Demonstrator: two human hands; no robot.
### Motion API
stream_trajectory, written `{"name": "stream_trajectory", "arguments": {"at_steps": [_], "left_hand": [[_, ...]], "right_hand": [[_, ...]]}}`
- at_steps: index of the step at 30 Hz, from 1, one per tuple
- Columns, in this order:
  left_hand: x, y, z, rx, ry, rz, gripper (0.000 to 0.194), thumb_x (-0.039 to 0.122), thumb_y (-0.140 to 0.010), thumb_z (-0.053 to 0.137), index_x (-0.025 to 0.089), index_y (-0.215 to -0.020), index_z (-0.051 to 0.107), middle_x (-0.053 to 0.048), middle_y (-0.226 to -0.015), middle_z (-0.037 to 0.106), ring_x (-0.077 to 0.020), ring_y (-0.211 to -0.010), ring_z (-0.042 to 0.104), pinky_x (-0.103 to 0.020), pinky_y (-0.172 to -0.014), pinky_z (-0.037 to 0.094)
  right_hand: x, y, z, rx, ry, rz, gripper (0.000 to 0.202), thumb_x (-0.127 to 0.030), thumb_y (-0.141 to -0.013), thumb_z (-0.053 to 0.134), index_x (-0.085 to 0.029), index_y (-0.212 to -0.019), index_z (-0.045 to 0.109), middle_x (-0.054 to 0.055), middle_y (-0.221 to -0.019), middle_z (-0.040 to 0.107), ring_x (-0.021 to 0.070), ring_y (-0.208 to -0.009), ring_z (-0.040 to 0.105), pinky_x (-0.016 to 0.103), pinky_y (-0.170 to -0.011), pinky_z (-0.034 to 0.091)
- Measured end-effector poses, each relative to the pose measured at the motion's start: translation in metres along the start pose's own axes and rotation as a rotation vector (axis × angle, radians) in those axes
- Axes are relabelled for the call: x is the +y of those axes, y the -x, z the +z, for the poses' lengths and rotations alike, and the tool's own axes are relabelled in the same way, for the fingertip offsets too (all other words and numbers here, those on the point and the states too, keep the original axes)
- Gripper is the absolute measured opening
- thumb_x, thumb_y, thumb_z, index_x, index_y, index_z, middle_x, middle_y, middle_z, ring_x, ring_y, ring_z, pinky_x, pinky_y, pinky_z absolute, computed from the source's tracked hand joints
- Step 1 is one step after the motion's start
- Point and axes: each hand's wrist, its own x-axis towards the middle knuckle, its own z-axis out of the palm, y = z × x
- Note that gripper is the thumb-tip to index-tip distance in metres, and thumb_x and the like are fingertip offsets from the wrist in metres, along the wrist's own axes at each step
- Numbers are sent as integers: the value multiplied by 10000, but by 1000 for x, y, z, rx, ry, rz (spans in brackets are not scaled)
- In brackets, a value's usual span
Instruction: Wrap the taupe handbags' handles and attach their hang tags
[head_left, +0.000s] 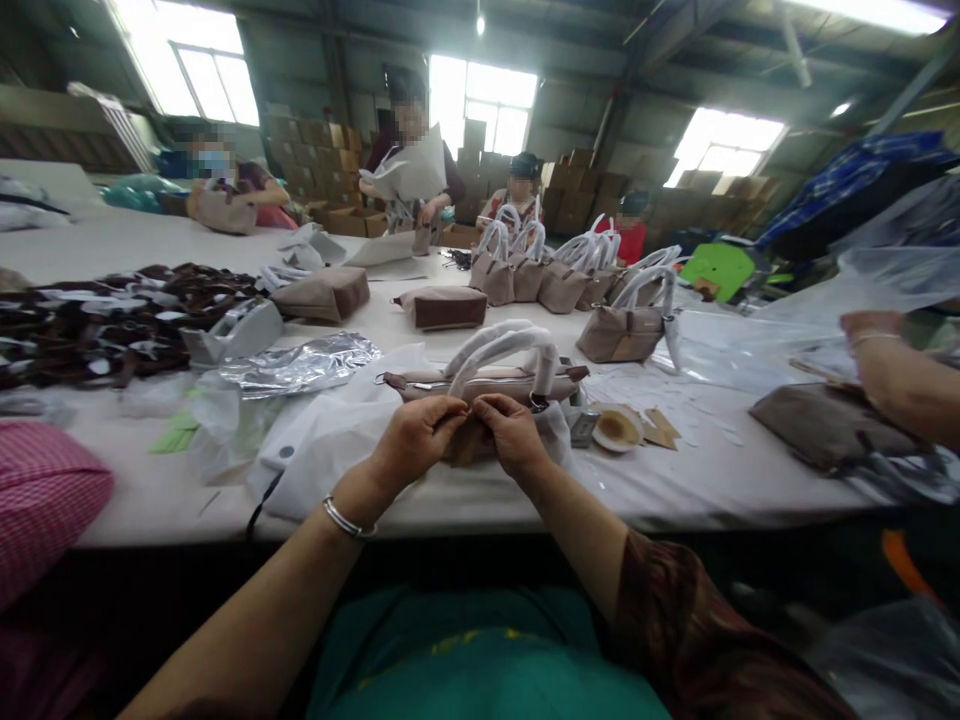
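Head view (the only one). The bag (502, 384) is on the table (712, 480) directly in front of the person, its handles (517, 328) standing up in white wrapping. Left hand (409, 445): closed, thumb against fingertips, at the bag's near side. Right hand (514, 435): likewise pinched, just beside the left. Whatever is between the fingertips is too small to tell.

Risks (judged, not observed): the dish (598, 428) stands near the bag's right end, with a tin (583, 428) between. A sideways swing of the right forearm or the bag could knock the dish, and its brown contents, if wet, might stain the fabric. The white sheet (330, 435) lies loose to the left, so a tug could drag it and skew the bag. A hard pull at the pinch could crease the bag; a handle flopping forward would block the fingers.

Containers: the dish holds a brown layer (wet or dry, cannot tell). The bag's inside is hidden, as is the tin's. Further back, a row of bags (562, 287) stands with handles wrapped; contents not visible. Cartons (581, 205) are stacked behind; most contents cannot be made out.
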Motion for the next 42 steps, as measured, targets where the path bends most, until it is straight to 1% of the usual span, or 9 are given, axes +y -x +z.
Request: {"name": "stream_trajectory", "arguments": {"at_steps": [3,6,8,12,19,25,34,38,42], "left_hand": [[-2,3,8,57,-92,-19,153,231,-920,564,184,-977,698,-52,-891,730,-173,-808,676,-280,-807,523],[-2,4,13,48,-202,37,181,225,-940,521,184,-968,696,-70,-905,713,-183,-817,662,-289,-806,512],[0,2,15,51,-284,66,203,224,-951,495,175,-953,692,-81,-875,684,-190,-796,638,-299,-785,504],[7,0,18,87,-404,76,228,217,-956,460,159,-863,661,-86,-807,615,-202,-777,588,-319,-769,485],[14,-1,25,141,-430,17,212,217,-955,452,170,-868,639,-84,-849,622,-206,-817,596,-314,-774,473],[14,-1,28,195,-419,-11,186,217,-948,477,174,-875,642,-80,-870,647,-205,-817,606,-313,-773,470],[13,0,32,195,-434,-22,192,217,-944,481,185,-852,646,-69,-844,640,-202,-796,598,-312,-746,455],[12,-2,33,182,-417,-8,204,198,-937,470,178,-815,632,-69,-808,619,-202,-777,588,-311,-740,454],[6,-6,37,210,-390,29,203,199,-938,463,173,-816,624,-76,-806,613,-211,-776,586,-323,-746,466]], "right_hand": [[-2,0,1,13,-34,40,344,-439,-609,832,-184,-784,682,-17,-675,643,97,-523,489,201,-436,336],[-4,0,1,21,-53,58,370,-446,-590,844,-183,-785,672,-18,-678,643,90,-511,481,192,-416,301],[-4,0,1,18,-72,71,382,-448,-583,849,-183,-787,667,-19,-676,641,87,-507,482,187,-415,296],[-4,0,0,2,-91,84,379,-453,-592,840,-184,-780,651,-15,-687,645,80,-501,470,184,-409,281],[0,-2,0,-38,-141,92,359,-437,-615,824,-184,-794,644,-20,-661,622,76,-483,443,182,-391,259],[-3,-1,2,-36,-139,116,356,-440,-612,815,-181,-773,631,-17,-670,606,77,-497,423,184,-395,257],[-2,-1,3,-42,-189,143,339,-396,-609,831,-172,-756,624,-32,-646,590,68,-482,428,182,-397,257],[0,-2,4,-8,-149,99,342,-401,-581,840,-171,-728,635,-38,-579,585,69,-454,430,183,-395,274],[4,-4,10,43,-134,70,340,-419,-560,826,-163,-673,634,-41,-515,559,70,-434,430,188,-401,303]]}}
